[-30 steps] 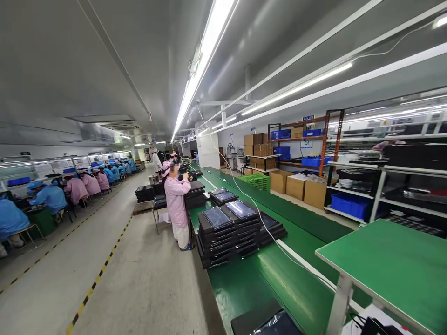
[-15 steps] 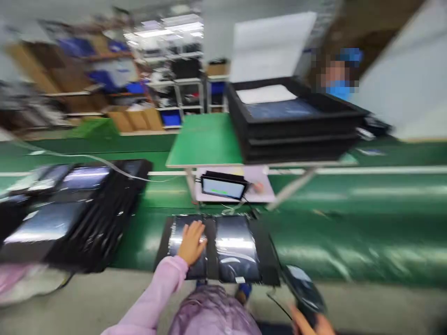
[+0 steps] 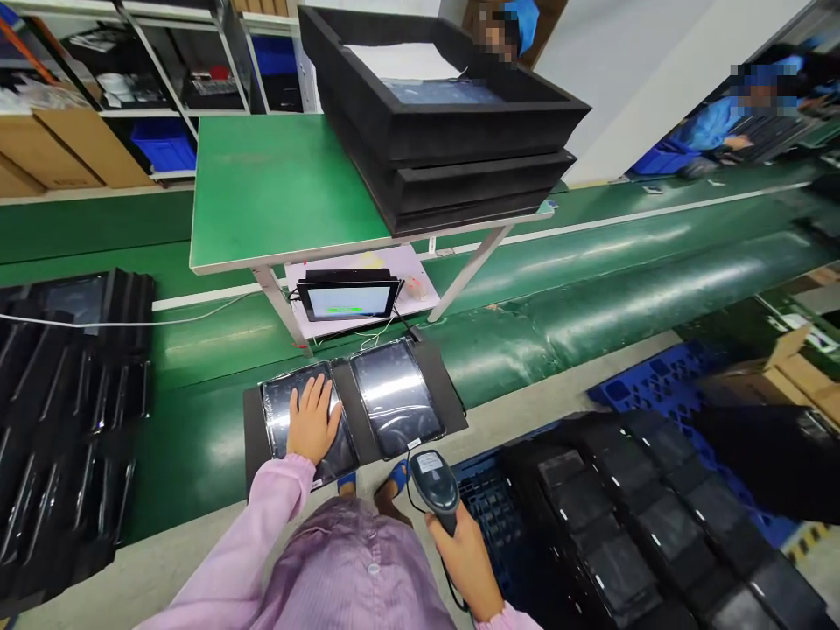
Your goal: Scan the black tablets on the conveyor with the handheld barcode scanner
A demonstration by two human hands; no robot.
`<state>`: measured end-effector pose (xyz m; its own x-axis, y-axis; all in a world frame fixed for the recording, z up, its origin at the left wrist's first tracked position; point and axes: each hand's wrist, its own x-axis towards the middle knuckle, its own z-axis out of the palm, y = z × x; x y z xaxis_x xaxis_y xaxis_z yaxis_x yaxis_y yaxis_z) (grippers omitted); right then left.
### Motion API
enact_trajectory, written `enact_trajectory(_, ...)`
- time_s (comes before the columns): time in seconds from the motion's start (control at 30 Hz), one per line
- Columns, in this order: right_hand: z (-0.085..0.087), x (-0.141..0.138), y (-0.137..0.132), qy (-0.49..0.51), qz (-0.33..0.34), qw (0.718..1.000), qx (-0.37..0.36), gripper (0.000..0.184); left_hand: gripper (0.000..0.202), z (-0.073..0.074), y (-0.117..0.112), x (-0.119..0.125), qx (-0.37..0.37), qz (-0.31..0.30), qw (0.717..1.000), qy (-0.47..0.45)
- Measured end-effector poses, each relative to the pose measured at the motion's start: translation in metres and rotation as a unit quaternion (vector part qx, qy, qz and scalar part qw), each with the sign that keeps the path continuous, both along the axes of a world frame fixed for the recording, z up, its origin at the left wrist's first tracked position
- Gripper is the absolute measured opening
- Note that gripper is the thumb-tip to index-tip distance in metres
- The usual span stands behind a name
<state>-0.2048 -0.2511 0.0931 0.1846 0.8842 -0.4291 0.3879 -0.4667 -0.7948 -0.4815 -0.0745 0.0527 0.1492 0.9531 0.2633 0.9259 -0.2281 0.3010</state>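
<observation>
The left hand (image 3: pixel 313 420) is lying flat, fingers spread, on the left bagged tablet (image 3: pixel 305 426) in a black tray (image 3: pixel 452 398) on the green conveyor (image 3: pixel 591 297). The right hand (image 3: pixel 467 560) is gripping a barcode scanner (image 3: pixel 436 478) just beside the tray's near edge.

A flat tray (image 3: pixel 354 411) lies at the near edge of the conveyor belt (image 3: pixel 591 306), holding two bagged tablets side by side; the left hand (image 3: pixel 313 420) rests on the left tablet (image 3: pixel 305 424). The right hand (image 3: pixel 467 560), nearer the body, holds a scanner (image 3: pixel 437 477) just before the right tablet (image 3: pixel 395 395). Behind the tray a small monitor (image 3: pixel 346 299) stands under a raised worktop (image 3: pixel 276 188), which carries stacked trays (image 3: pixel 452 149) at its right. More tray stacks (image 3: pixel 66 394) sit on the belt to the left; others (image 3: pixel 643 525) lie on the floor pallet (image 3: pixel 656 389) to the right.
</observation>
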Motion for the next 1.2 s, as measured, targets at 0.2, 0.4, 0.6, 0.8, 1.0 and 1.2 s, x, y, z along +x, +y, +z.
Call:
enact_trajectory(0.2,0.004,0.002,0.0,-0.005,0.01,1.0,-0.006,0.045,0.053,-0.003,0.001,-0.001,0.004,-0.008,1.0,-0.029)
enact_trajectory(0.4,0.005,0.001,0.0,-0.02,0.021,0.999,-0.018,0.048,0.042,-0.004,0.002,-0.007,0.009,-0.014,0.985,-0.169)
enact_trajectory(0.6,0.001,-0.001,-0.011,-0.023,0.014,1.0,-0.007,0.055,0.039,0.0,-0.012,-0.046,0.02,0.063,0.935,-0.348)
enact_trajectory(0.8,0.013,-0.048,-0.024,0.037,0.051,0.998,0.029,0.041,0.045,-0.021,-0.083,-0.089,-0.01,0.108,0.957,-0.267)
enact_trajectory(1.0,0.0,-0.116,-0.043,0.092,0.131,0.987,0.03,0.042,0.046,-0.037,-0.123,-0.087,-0.037,0.105,0.952,-0.286)
enact_trajectory(1.2,-0.018,-0.138,-0.061,0.077,0.124,0.989,0.021,0.044,0.046,-0.036,-0.12,-0.095,-0.048,0.096,0.947,-0.302)
